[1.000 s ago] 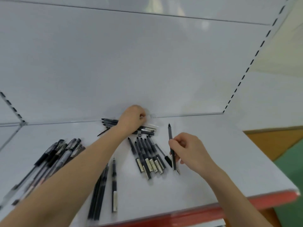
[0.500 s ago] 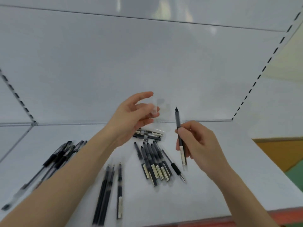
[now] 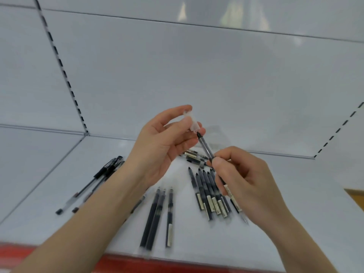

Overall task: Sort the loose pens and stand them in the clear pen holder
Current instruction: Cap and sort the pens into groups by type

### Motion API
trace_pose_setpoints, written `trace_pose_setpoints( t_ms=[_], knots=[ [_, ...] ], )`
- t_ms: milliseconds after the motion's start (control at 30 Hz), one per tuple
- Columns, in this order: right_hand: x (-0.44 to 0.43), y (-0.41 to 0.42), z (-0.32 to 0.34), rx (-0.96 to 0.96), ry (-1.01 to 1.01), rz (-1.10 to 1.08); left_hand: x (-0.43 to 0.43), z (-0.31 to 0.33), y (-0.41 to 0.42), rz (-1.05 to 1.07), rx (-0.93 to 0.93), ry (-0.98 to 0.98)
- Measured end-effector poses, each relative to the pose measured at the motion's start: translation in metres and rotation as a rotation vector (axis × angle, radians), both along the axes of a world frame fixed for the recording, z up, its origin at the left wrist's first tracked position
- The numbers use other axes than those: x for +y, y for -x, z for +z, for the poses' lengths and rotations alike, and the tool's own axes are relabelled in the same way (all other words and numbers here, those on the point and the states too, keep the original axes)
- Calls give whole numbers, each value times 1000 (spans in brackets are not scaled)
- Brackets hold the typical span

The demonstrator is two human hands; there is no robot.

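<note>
Left hand [image 3: 161, 150] pinching a clear pen cap [image 3: 192, 123], right hand [image 3: 246, 180] gripping a black pen [image 3: 205, 147], tip at the cap mouth.

A flat white metal shelf board [image 3: 307, 190] with a red front strip [image 3: 122, 262] meets a plain white back panel [image 3: 177, 75]. A slotted white upright with black dashes [image 3: 61, 66] climbs the panel at the left, and another slotted upright [image 3: 338, 131] at the right. Soft pale glare [image 3: 236, 14] lies near the top, and an orange-brown surface [image 3: 357, 198] shows at the far right.
</note>
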State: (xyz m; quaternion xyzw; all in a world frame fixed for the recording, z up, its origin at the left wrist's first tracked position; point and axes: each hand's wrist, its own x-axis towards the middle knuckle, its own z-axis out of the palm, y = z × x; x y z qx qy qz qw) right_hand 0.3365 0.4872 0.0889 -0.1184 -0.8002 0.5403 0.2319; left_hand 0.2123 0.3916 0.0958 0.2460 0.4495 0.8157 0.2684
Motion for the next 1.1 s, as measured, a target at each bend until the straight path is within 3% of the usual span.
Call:
trace_pose_setpoints(
  t_ms=[233, 367, 600, 733, 800, 967, 1100],
  knots=[
    [-4, 0, -1, 5, 28, 12, -6, -4, -5, 35, 47, 12],
    [-5, 1, -6, 2, 42, 20, -5, -11, -11, 183, 128, 21],
    [-8, 6, -30, -32, -69, 83, -13, -31, -21, 258, 62, 87],
    [-9, 18, -40, -210, -42, 261, -24, -44, -18, 281, 114, 251],
    [-5, 26, -44, -303, -163, 325, -33, -51, -12, 319, 174, 376],
    [33, 60, -59, -309, -341, 79, -58, -68, 10, 448, 404, 722],
    [45, 96, -67, -316, -531, 66, -63, -75, 17, 525, 635, 937]
  ],
)
